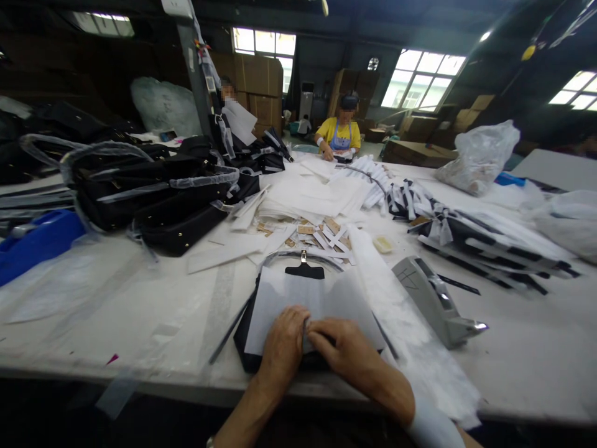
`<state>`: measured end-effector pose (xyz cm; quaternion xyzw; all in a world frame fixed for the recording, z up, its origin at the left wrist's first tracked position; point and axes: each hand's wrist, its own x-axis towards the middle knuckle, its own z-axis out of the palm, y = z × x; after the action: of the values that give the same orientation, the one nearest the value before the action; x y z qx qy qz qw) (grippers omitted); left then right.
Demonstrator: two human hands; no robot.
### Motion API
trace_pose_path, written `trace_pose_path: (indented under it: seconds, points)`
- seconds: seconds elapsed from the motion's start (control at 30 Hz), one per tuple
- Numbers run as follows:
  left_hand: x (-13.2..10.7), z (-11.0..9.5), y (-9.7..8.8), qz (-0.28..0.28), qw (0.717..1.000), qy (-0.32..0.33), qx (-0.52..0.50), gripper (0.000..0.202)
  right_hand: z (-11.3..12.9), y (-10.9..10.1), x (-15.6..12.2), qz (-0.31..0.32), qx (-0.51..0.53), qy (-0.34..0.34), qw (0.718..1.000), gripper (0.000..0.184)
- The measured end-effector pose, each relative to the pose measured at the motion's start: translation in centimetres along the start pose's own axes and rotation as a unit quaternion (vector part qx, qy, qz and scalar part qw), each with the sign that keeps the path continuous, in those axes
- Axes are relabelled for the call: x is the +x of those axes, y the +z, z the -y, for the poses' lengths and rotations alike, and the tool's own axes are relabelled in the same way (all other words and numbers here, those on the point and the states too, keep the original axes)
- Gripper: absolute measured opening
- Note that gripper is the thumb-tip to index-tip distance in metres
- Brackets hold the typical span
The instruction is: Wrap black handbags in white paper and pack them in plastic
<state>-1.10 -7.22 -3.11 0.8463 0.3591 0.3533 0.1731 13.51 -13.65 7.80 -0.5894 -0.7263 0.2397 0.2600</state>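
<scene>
In front of me at the table edge lies a black handbag (246, 348), its upper side covered by white paper (284, 289). A black tab with a metal clasp (305, 271) shows above the paper. My left hand (285, 339) rests on the paper with its fingers curled. Beside it, my right hand (342, 345) is closed in a pinch, its fingertips meeting the left ones over the middle of the bag. What the fingertips grip is hidden between them. A dark strap sticks out at each side of the bag.
Right of the bag are a strip of white wrapping (389, 298) and a grey tape dispenser (433, 298). Paper sheets (312, 193) and brown card pieces lie beyond. Black bags (181, 224) are heaped left, wrapped straps (485, 239) right. A person in yellow (342, 134) works across the table.
</scene>
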Motion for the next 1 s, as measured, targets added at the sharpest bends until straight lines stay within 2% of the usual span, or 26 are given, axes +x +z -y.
trace_pose_path:
  seconds: [0.07, 0.13, 0.2, 0.27, 0.37, 0.43, 0.6, 0.7, 0.9, 1.0]
  points:
    - [0.2, -0.2, 0.1, -0.011, 1.000, 0.010, 0.005, 0.032, 0.5, -1.3, 1.5, -0.008, -0.039, 0.050, 0.998, 0.023]
    - [0.4, -0.4, 0.0, -0.011, 1.000, 0.011, 0.002, 0.033, 0.5, -1.6, 2.8, -0.030, -0.094, 0.055, 0.994, 0.025]
    - [0.5, -0.5, -0.2, -0.011, 1.000, 0.010, -0.005, 0.033, -0.3, -0.9, 3.7, -0.043, -0.144, 0.041, 0.988, 0.032]
    - [0.6, -0.6, -0.6, -0.023, 1.000, 0.011, -0.016, 0.032, -1.8, 0.6, 3.9, -0.030, -0.184, 0.028, 0.982, 0.038]
    - [0.6, -0.8, -1.4, -0.046, 0.997, 0.008, -0.056, 0.026, -4.3, 2.6, 3.0, -0.008, -0.223, 0.007, 0.975, 0.039]
    - [0.6, -1.1, -2.0, -0.049, 0.995, -0.001, -0.088, 0.022, -5.4, 3.1, 2.2, -0.005, -0.221, -0.010, 0.975, 0.038]
    - [0.9, -2.1, -3.4, 0.023, 0.990, -0.014, -0.138, 0.016, -5.7, 2.5, 1.7, 0.014, -0.173, -0.026, 0.984, 0.035]
    - [0.8, -2.3, -3.8, 0.063, 0.991, 0.014, -0.117, 0.012, -5.7, 2.4, 1.8, 0.006, -0.154, -0.023, 0.988, 0.034]
    - [0.6, -2.3, -5.1, 0.148, 0.985, 0.041, -0.076, 0.051, -6.2, 2.6, 1.4, -0.002, -0.114, -0.029, 0.993, 0.032]
    - [0.7, -2.1, -5.5, 0.159, 0.983, 0.042, -0.081, 0.049, -6.3, 2.5, 1.3, -0.009, -0.097, -0.034, 0.995, 0.030]
